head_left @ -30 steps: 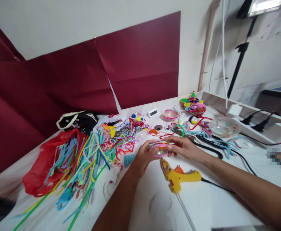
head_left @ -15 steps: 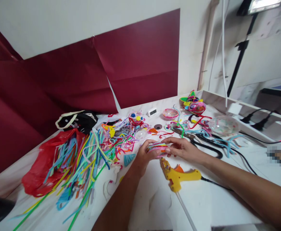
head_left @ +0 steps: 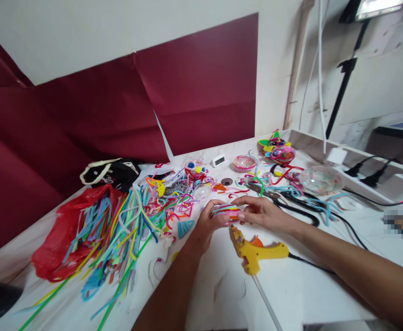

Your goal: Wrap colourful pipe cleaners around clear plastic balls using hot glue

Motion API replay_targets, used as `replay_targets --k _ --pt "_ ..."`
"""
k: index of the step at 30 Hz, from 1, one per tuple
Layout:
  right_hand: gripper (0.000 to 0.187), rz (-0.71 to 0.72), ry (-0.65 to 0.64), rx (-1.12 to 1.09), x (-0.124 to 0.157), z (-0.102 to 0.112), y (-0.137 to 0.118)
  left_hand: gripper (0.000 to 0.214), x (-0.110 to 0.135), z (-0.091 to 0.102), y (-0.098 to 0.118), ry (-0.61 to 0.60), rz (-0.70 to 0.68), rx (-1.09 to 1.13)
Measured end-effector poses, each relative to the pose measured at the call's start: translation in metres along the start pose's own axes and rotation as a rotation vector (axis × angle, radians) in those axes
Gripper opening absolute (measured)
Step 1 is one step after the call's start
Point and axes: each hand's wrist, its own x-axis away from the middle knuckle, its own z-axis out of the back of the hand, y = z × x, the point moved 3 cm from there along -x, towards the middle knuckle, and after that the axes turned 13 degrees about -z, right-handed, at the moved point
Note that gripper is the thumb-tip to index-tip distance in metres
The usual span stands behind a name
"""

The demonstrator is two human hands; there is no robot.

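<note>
Between my two hands is a small rounded piece (head_left: 225, 211) covered in rows of pink, blue, yellow and red pipe cleaner. My left hand (head_left: 206, 226) wraps its left side, thumb along the near edge. The fingers and thumb of my right hand (head_left: 261, 214) close on its right side. Part of the piece is hidden behind my fingers. Just below it a yellow hot glue gun (head_left: 261, 257) lies on the white table (head_left: 222, 308), its nozzle close to the piece and a glue stick poking from its back.
Loose pipe cleaners (head_left: 118, 248) spill from a red plastic bag (head_left: 53, 255) at left. Black-handled scissors (head_left: 300, 207) lie beyond my right hand. Behind are a pink-rimmed clear bowl (head_left: 244, 163), a clear dome (head_left: 320, 179), a small white digital display (head_left: 218, 161) and colourful pipe-cleaner figures (head_left: 278, 149).
The piece has tilted slightly in my fingers, so its coloured rows face a little differently. Both hands stay in about the same place, and the things on the table have not moved.
</note>
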Motion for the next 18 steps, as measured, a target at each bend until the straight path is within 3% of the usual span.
replay_targets --k 18 --pt "0.049 -0.039 -0.02 -0.044 -0.0006 -0.0021 0.0005 0.047 -0.0019 0.0019 -0.003 0.002 -0.012 -0.069"
